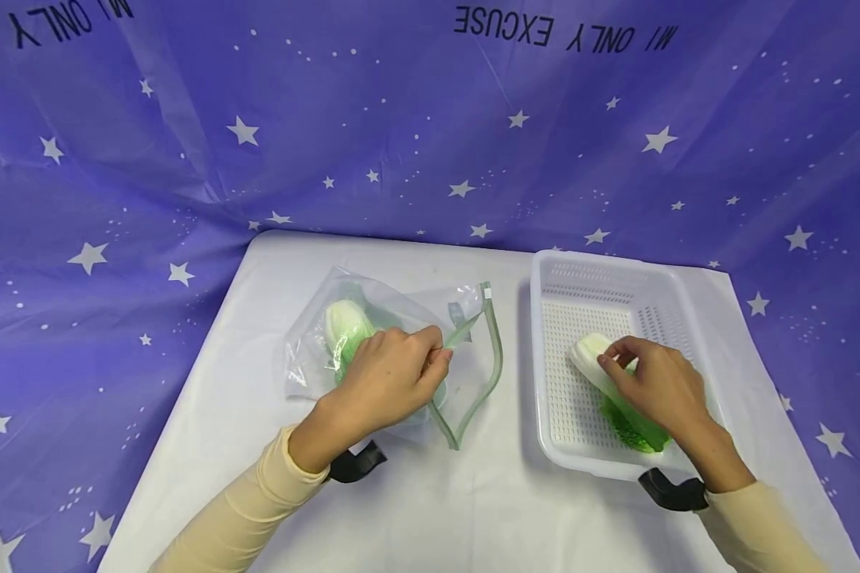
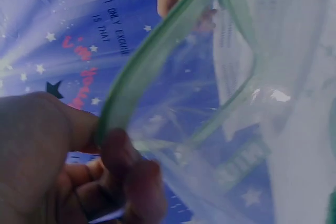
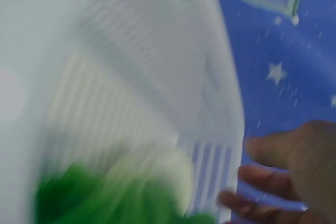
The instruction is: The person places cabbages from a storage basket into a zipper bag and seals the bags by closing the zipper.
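My left hand (image 1: 394,372) pinches the green-edged rim of a clear zip bag (image 1: 308,358), and in the left wrist view the thumb and fingertips hold that green strip (image 2: 139,72). The bag's mouth gapes toward the right. Inside it lies a napa cabbage (image 1: 347,320), partly covered by the hand. Above a second napa cabbage (image 1: 589,350) in the white basket (image 1: 541,374) is my right hand (image 1: 655,383), its fingers bent and apart. In the right wrist view, nothing shows between its fingers, and the blurred cabbage (image 3: 149,177) lies to their left.
The perforated basket stands at the right of a table with a white cloth (image 1: 473,509). Behind and beside it hangs a purple star-printed cloth (image 1: 401,143). Black bands (image 1: 357,463) are on both wrists.
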### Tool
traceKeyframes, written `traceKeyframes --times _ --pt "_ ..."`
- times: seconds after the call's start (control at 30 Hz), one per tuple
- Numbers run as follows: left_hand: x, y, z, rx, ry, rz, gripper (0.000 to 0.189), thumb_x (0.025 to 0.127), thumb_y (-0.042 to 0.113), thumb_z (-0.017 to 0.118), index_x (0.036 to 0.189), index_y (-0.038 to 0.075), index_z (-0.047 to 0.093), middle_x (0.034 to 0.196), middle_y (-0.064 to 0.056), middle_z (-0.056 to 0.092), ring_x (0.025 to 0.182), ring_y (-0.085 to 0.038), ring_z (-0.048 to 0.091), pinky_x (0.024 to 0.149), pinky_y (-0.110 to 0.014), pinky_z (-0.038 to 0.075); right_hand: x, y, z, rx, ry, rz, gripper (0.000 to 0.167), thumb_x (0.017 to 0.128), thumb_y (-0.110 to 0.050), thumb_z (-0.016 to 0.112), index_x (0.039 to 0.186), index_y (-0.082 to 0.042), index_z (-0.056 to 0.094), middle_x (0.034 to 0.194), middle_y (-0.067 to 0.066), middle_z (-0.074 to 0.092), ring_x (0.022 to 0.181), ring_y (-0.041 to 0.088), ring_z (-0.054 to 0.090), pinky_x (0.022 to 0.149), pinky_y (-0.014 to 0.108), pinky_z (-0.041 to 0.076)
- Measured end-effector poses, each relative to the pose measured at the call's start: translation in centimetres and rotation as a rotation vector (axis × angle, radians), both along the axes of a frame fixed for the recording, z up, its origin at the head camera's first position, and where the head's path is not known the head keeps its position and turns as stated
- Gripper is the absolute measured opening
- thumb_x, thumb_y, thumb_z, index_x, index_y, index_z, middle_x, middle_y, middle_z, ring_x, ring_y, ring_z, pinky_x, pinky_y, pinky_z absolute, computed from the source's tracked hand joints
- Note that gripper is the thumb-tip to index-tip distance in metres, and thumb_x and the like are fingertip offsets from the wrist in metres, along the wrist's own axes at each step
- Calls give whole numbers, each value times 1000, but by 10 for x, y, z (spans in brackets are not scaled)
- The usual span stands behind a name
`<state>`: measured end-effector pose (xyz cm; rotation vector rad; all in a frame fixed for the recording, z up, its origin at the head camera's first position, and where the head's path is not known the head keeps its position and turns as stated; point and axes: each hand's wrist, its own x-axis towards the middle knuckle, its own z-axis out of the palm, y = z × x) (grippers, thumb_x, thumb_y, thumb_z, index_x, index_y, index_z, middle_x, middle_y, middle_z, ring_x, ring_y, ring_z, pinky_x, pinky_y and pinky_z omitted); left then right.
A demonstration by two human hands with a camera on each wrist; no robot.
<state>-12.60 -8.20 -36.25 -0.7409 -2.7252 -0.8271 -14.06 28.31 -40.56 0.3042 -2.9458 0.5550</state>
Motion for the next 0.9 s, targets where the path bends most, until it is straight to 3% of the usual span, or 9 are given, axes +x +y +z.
traceKeyframes --times 0.07,0.17,0.3,0.4,0.53,0.63,0.7,0.77,0.9 --pt "-2 2 -6 35 -10 -26 33 94 21 57 65 22 43 49 14 35 42 -4 38 40 -25 32 8 17 -3 94 -50 -43 40 86 -40 73 106 -6 71 97 18 68 75 36 60 49 45 44" --pt "-3 5 -12 84 -9 -47 30 94 20 57 66 22 45 49 16 36 42 -1 37 39 -24 32 18 36 -7 182 -214 -41 72 80 -52 75 125 3 59 117 34 57 98 56 54 64 62 46" --pt "-5 7 -18 141 12 -52 31 92 17 57 64 22 45 48 17 35 41 0 35 39 -23 32 26 49 -16 187 -380 -31 96 75 -47 82 138 11 39 121 42 51 105 62 49 75 68 42" --pt "-7 7 -20 164 1 -47 31 91 18 57 63 22 46 47 16 34 41 -1 34 39 -24 31 29 51 -23 159 -340 -40 84 78 -24 82 139 9 37 111 40 57 92 58 57 67 63 46" --pt "-10 8 -23 162 -32 -42 28 92 20 57 65 23 49 47 17 35 41 -1 35 39 -24 32 34 49 -22 90 -195 -61 58 81 -1 71 132 11 45 100 38 61 80 55 61 60 62 47" --pt "-12 7 -25 157 -38 -39 27 92 19 58 66 22 51 47 16 36 41 -1 36 40 -24 32 39 45 -6 2 -90 -49 48 83 0 68 126 15 51 96 38 62 79 53 63 61 61 49" --pt "-12 6 -24 159 -34 -36 28 92 19 58 65 21 50 47 16 36 41 -2 36 40 -25 32 42 43 10 -48 -44 -34 45 84 -2 69 123 14 54 92 34 65 75 46 65 58 54 50" --pt "-13 5 -24 162 -27 -34 30 91 18 59 64 21 48 48 15 35 42 -2 36 41 -25 32 44 38 27 -101 -40 -24 44 85 -5 70 124 10 56 89 26 67 73 32 66 57 42 50" --pt "-14 3 -23 167 -23 -29 31 91 18 59 63 21 46 48 15 35 42 -2 37 41 -26 33 50 20 53 -261 -155 35 46 88 -7 70 129 8 55 91 17 68 74 13 63 57 30 50"
